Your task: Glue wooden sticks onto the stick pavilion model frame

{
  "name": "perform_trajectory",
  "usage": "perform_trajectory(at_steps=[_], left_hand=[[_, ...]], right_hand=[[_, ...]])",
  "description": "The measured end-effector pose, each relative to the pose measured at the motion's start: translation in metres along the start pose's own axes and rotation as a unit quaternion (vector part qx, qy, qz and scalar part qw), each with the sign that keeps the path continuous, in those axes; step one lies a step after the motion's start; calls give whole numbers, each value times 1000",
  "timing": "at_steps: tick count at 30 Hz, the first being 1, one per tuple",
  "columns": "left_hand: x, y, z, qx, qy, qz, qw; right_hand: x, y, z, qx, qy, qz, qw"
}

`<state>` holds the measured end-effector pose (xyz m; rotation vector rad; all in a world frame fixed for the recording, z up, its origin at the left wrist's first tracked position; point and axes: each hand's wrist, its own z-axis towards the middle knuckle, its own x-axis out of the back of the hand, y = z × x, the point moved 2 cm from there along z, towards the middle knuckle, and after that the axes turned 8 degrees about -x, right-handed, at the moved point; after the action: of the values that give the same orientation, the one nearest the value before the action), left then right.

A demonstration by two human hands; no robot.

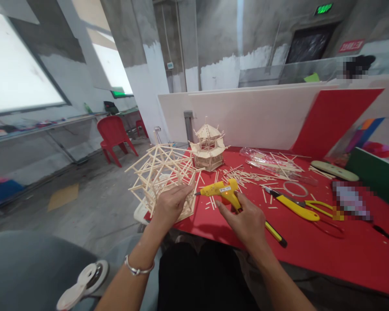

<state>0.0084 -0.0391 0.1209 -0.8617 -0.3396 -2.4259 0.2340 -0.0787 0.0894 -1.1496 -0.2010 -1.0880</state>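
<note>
My right hand (pixel 246 216) is wrapped round the handle of a yellow hot glue gun (pixel 215 188), whose nozzle points left. Close to that nozzle, my left hand (pixel 173 205) has its fingers pinched together; whatever is between them is too small or hidden to make out. Behind and beside my left hand stands an open frame of thin wooden sticks (pixel 158 162), partly covered by the hand. A small wooden pagoda model (pixel 208 149) stands upright further back on the red table (pixel 298 252).
Loose wooden sticks (pixel 249 177) lie behind the glue gun, near a clear plastic bag (pixel 262 157). To the right are a yellow utility knife (pixel 294 206), yellow-handled pliers (pixel 320 208) and a tape ring (pixel 294 188). A yellow-black cutter (pixel 276 234) lies beside my right wrist.
</note>
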Motion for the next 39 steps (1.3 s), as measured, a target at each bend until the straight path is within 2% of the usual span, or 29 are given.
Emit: perform_trajectory(at_steps=[9,13,18,24,30,32,36,37,39], left_hand=[[-1,-1,-1,-1,-4,-7,1000],[0,0,0,-1,-4,-5,1000],[-1,1,0,-13,5,2,1000],[-2,-1,-1,-5,9,2,1000],[-2,1,1,-6,8,4,1000],[-2,1,1,-7,11,6,1000],[-2,0,0,-7,13,4,1000],[-2,0,0,-7,13,2,1000],[-2,0,-1,-8,12,-2,1000]], right_hand=[[-1,1,1,-10,-9,-3,1000],[-2,12,-1,-27,-42,-1,999],[2,60,-6,-104,-145,3,984],[22,133,-10,-161,-175,0,971],[42,180,0,-197,-148,-177,953],[45,192,3,-211,-155,-198,944],[51,212,-3,-288,-175,-225,914],[54,214,-6,-297,-160,-236,911],[62,212,-11,-277,-93,-236,927]])
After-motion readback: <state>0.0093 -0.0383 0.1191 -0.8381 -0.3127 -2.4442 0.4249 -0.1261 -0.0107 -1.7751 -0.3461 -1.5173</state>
